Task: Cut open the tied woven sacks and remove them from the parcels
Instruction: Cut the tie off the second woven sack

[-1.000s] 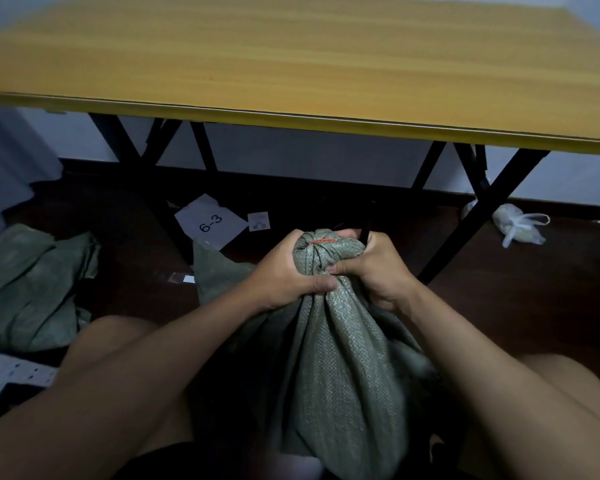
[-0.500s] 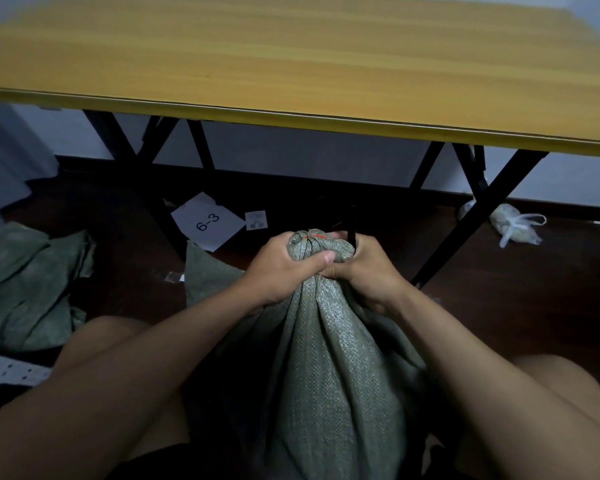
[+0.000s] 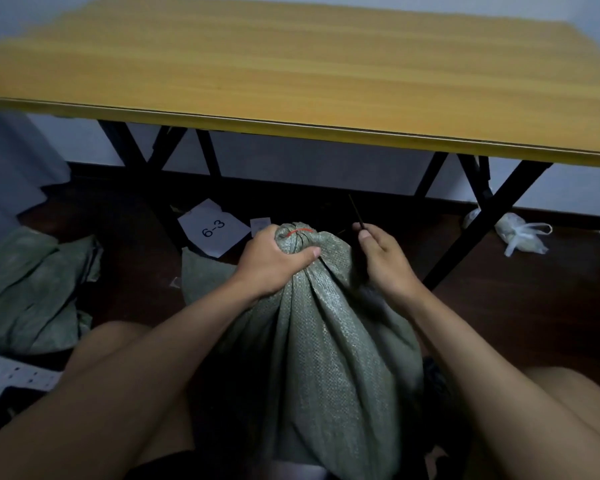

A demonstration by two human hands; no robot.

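A grey-green woven sack stands upright between my knees, its neck gathered and bound with a thin red tie. My left hand is clenched around the neck just below the tie. My right hand is off the sack, just to its right, and holds a thin dark blade that points up and away. What the sack contains is hidden.
A yellow wooden table on black folding legs stands right in front. On the dark floor lie an empty green sack at left, a paper marked 6-3, and a knotted white plastic bag at right.
My right hand has let go of the sack's neck and moved to the right, with the dark blade now showing above it. The left hand keeps its grip.
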